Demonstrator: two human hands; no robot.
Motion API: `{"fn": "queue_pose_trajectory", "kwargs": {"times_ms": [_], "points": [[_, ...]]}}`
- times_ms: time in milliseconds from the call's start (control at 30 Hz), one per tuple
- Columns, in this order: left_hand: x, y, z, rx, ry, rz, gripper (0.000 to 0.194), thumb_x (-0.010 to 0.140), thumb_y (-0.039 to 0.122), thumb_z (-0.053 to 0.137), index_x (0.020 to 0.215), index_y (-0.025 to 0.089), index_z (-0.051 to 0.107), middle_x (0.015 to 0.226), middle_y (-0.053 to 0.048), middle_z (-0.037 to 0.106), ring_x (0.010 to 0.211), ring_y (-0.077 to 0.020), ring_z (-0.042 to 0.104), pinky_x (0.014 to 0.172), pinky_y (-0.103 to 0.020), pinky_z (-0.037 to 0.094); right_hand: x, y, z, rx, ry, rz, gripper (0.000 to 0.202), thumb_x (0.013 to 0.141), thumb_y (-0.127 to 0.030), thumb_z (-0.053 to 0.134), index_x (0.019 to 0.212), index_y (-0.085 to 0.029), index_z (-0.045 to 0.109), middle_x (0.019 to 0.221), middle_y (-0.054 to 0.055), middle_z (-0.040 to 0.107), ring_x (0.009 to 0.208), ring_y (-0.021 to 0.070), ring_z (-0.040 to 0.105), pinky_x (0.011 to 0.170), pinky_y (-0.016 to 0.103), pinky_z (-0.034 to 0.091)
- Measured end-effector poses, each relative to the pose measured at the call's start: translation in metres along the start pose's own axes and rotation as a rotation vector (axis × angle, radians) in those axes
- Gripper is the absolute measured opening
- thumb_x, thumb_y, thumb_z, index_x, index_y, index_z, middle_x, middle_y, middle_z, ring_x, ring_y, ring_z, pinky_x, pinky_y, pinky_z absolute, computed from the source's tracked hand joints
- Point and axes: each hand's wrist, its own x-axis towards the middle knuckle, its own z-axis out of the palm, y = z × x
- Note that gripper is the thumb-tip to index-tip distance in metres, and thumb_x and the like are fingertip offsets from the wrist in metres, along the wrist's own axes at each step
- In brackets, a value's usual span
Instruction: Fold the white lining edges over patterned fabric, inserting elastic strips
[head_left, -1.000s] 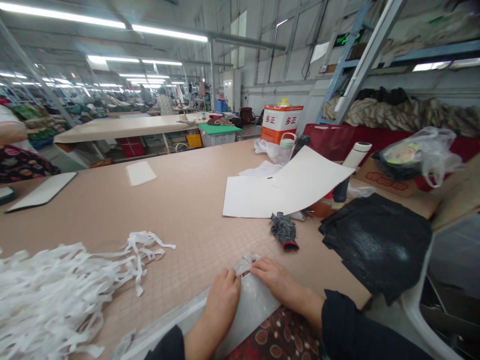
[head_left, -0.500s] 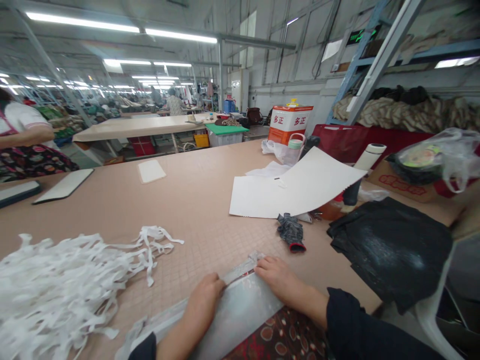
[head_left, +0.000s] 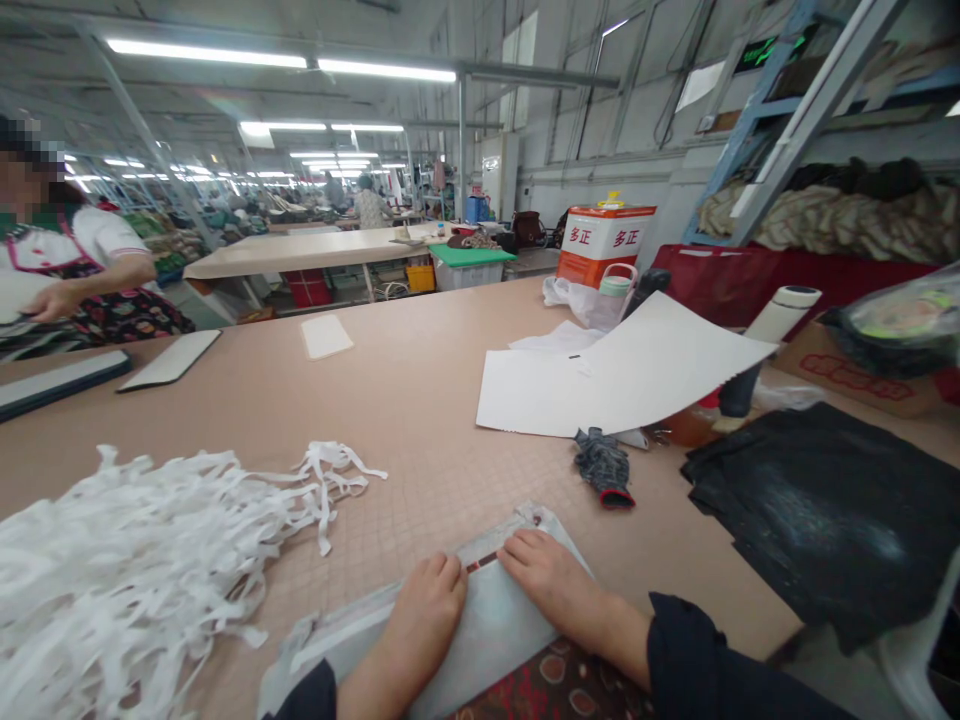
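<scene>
A pale grey-white sheet (head_left: 495,610) with a folded, wrinkled edge lies slantwise at the table's near side. My left hand (head_left: 431,610) is closed on this far edge, its fingers curled and pressed down. Just to the right, my right hand (head_left: 551,580) bends its fingers over the same edge, closed as well. Between the hands a thin reddish-brown strip (head_left: 482,563) shows along the fold. The fingertips are partly hidden. Below the sheet, dark brown cloth with round patterns (head_left: 555,680) is visible.
White strips (head_left: 165,560) are heaped on the left. A grey knitted glove (head_left: 602,467) and large white sheet (head_left: 615,375) lie ahead. Black sheets (head_left: 832,510) are stacked right. A person (head_left: 90,250) holds a pale piece across the table. A red-and-white can (head_left: 604,245) stands behind.
The view has turned slightly left, shifting the scene right. My hands stay on the sheet's edge, with the right hand slightly lower. The person at left shows more fully.
</scene>
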Motion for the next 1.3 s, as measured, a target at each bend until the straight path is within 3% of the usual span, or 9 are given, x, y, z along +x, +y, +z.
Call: {"fn": "queue_pose_trajectory", "kwargs": {"times_ms": [167, 267, 400, 600, 733, 933, 1067, 1200, 1300], "points": [[-0.019, -0.020, -0.009, -0.142, -0.057, -0.128, 0.019, 0.086, 0.012, 0.042, 0.091, 0.019, 0.060, 0.092, -0.003, 0.058, 0.086, -0.0170, 0.050, 0.075, -0.028, 0.040, -0.019, 0.028, -0.009, 0.000, -0.016, 0.104, 0.017, 0.083, -0.006, 0.048, 0.091, -0.015, 0.059, 0.087, 0.006, 0.059, 0.083, 0.0187, 0.052, 0.072, 0.030, 0.041], [-0.032, -0.035, -0.013, -0.241, -0.076, -0.228, 0.021, 0.086, 0.013, 0.040, 0.081, 0.019, 0.060, 0.086, -0.001, 0.057, 0.083, -0.0144, 0.051, 0.073, -0.025, 0.039, -0.010, 0.026, -0.012, -0.059, -0.116, 0.171, 0.016, 0.080, -0.004, 0.050, 0.082, -0.013, 0.061, 0.083, 0.008, 0.060, 0.078, 0.0203, 0.054, 0.068, 0.032, 0.041], [-0.043, -0.040, -0.010, -0.223, -0.053, -0.233, 0.022, 0.087, 0.014, 0.040, 0.079, 0.018, 0.060, 0.085, -0.002, 0.057, 0.082, -0.0150, 0.051, 0.072, -0.025, 0.039, 0.022, -0.012, -0.008, -0.074, -0.157, 0.174, 0.015, 0.078, -0.003, 0.051, 0.078, -0.014, 0.061, 0.082, 0.008, 0.061, 0.077, 0.0211, 0.055, 0.065, 0.031, 0.040], [-0.051, -0.029, 0.007, 0.065, 0.036, -0.069, 0.018, 0.085, 0.010, 0.045, 0.094, 0.017, 0.059, 0.091, -0.005, 0.059, 0.083, -0.0189, 0.051, 0.072, -0.030, 0.040, 0.051, -0.074, 0.015, -0.007, -0.028, -0.058, 0.011, 0.081, -0.013, 0.054, 0.091, -0.016, 0.057, 0.087, 0.004, 0.058, 0.078, 0.0195, 0.052, 0.066, 0.031, 0.039], [-0.065, -0.034, 0.007, 0.041, 0.019, -0.077, 0.019, 0.085, 0.009, 0.045, 0.096, 0.018, 0.058, 0.092, -0.004, 0.059, 0.082, -0.0177, 0.050, 0.074, -0.028, 0.040, 0.032, -0.053, 0.015, -0.062, -0.062, -0.074, 0.013, 0.078, -0.009, 0.054, 0.089, -0.015, 0.059, 0.084, 0.004, 0.059, 0.076, 0.0198, 0.052, 0.066, 0.032, 0.039], [-0.087, -0.056, -0.011, -0.148, -0.045, -0.262, 0.021, 0.085, 0.011, 0.042, 0.089, 0.020, 0.060, 0.091, -0.003, 0.059, 0.085, -0.0172, 0.051, 0.076, -0.029, 0.037, 0.014, -0.013, 0.001, -0.156, -0.176, 0.064, 0.025, 0.072, 0.002, 0.049, 0.079, -0.017, 0.063, 0.079, 0.007, 0.062, 0.073, 0.0208, 0.054, 0.062, 0.031, 0.038], [-0.089, -0.062, -0.015, -0.232, -0.034, -0.325, 0.019, 0.083, 0.014, 0.044, 0.083, 0.020, 0.062, 0.087, -0.002, 0.061, 0.086, -0.0172, 0.053, 0.079, -0.031, 0.034, 0.049, -0.056, 0.003, -0.078, -0.218, 0.036, 0.022, 0.074, 0.001, 0.050, 0.075, -0.016, 0.064, 0.076, 0.009, 0.062, 0.071, 0.0211, 0.055, 0.058, 0.031, 0.037], [-0.090, -0.064, -0.016, -0.251, -0.022, -0.348, 0.016, 0.081, 0.015, 0.047, 0.081, 0.019, 0.062, 0.084, -0.002, 0.061, 0.085, -0.0172, 0.054, 0.078, -0.031, 0.034, 0.085, -0.110, 0.018, 0.109, -0.100, -0.070, 0.013, 0.080, -0.006, 0.052, 0.080, -0.018, 0.059, 0.080, 0.004, 0.059, 0.077, 0.0187, 0.052, 0.063, 0.030, 0.038], [-0.098, -0.071, -0.015, -0.273, -0.019, -0.368, 0.013, 0.081, 0.016, 0.049, 0.079, 0.019, 0.062, 0.082, -0.001, 0.062, 0.083, -0.0166, 0.055, 0.077, -0.030, 0.033, 0.095, -0.124, 0.034, 0.120, -0.031, -0.037, 0.012, 0.083, -0.009, 0.051, 0.076, -0.018, 0.056, 0.078, 0.003, 0.056, 0.076, 0.0184, 0.050, 0.064, 0.030, 0.037]]}}
